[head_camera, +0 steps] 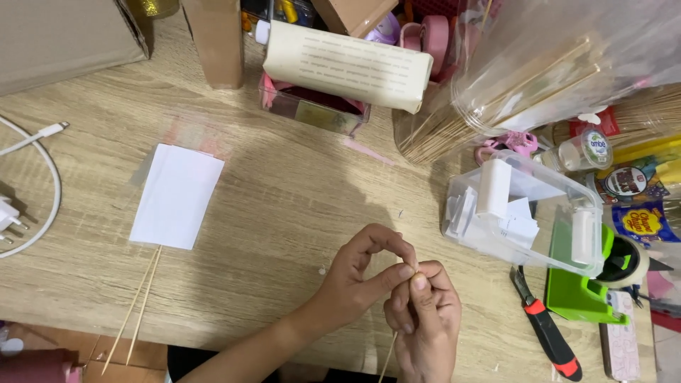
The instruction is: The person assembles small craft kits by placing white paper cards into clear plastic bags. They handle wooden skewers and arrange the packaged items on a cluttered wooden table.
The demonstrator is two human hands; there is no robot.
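1. The left hand and the right hand meet at the near edge of the wooden table, just left of the clear plastic box.
2. Both hands pinch the top end of one thin bamboo skewer. The left thumb and forefinger close on its tip, and the right hand is curled around the part just below.
3. The skewer goes down from the fingers toward the bottom edge of the view, where it is cut off. Its upper part is hidden inside the fingers.
4. If something small is also held at the tip, the fingers cover it and I cannot tell.
5. Far left of the box lies a white folded paper with two skewers coming out from under it. Their lower ends are hard to see against the table edge.
6. Just right of the box stands a green tape dispenser, and below the box lies a red-and-black cutter knife.
7. Behind the box, a transparent bag of skewers is partly cut off by the top of the view.
8. A white charger cable is cut off at the left edge.
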